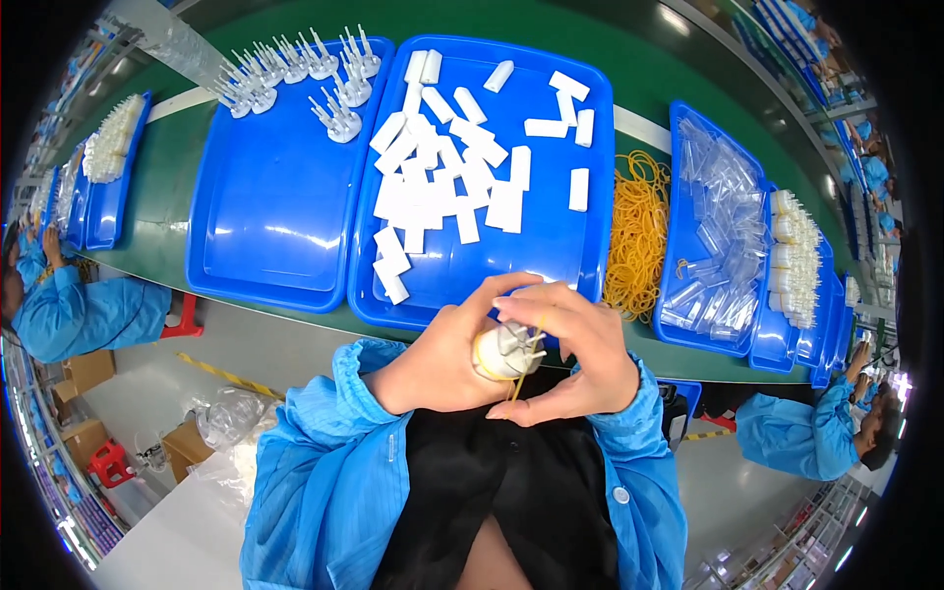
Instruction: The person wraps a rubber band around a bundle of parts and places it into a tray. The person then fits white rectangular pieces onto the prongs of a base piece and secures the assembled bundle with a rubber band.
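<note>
My left hand (442, 356) is closed around a short white bundle (495, 358) with thin pale prongs sticking out of its right end. A stretched yellow rubber band (516, 387) runs beside the prongs. My right hand (596, 354) curls round that end, its thumb and fingers on the band. Part of the bundle is hidden by my left fingers. Just beyond my hands is a blue tray (536, 251) with many white blocks (418, 202). Loose yellow rubber bands (639, 231) lie heaped to the right of that tray.
At left, another blue tray (270, 211) holds grey-white pronged pieces (339, 118) along its far side. Clear plastic tubes (723, 231) fill a tray at right, with banded white bundles (795, 256) beyond. Co-workers in blue sleeves (93, 310) sit on both sides along the green bench.
</note>
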Action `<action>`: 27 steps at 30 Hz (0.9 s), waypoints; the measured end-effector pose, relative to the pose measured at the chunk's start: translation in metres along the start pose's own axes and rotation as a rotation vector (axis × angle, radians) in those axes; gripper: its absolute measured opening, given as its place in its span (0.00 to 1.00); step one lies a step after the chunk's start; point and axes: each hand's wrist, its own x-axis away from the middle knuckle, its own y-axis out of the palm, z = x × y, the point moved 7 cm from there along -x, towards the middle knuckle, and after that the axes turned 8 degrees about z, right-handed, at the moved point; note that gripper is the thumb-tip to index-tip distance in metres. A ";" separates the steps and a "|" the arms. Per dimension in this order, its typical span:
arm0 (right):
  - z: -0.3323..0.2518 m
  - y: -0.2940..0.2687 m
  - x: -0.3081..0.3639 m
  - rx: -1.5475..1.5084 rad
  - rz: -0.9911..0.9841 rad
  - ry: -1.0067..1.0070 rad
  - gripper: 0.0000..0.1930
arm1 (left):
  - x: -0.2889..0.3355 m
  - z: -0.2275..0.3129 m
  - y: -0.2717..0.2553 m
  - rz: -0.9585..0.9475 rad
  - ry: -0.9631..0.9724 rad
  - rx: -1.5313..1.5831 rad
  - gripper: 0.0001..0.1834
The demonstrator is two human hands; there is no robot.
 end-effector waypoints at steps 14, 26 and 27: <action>0.026 0.002 0.014 -0.342 0.087 0.378 0.31 | 0.000 0.008 -0.016 0.168 -0.229 0.727 0.40; 0.013 -0.003 0.006 0.120 0.164 0.099 0.39 | -0.002 -0.008 -0.006 0.060 -0.355 0.817 0.19; 0.013 -0.003 0.003 0.134 0.164 0.052 0.39 | -0.002 -0.005 -0.006 0.051 -0.314 0.710 0.20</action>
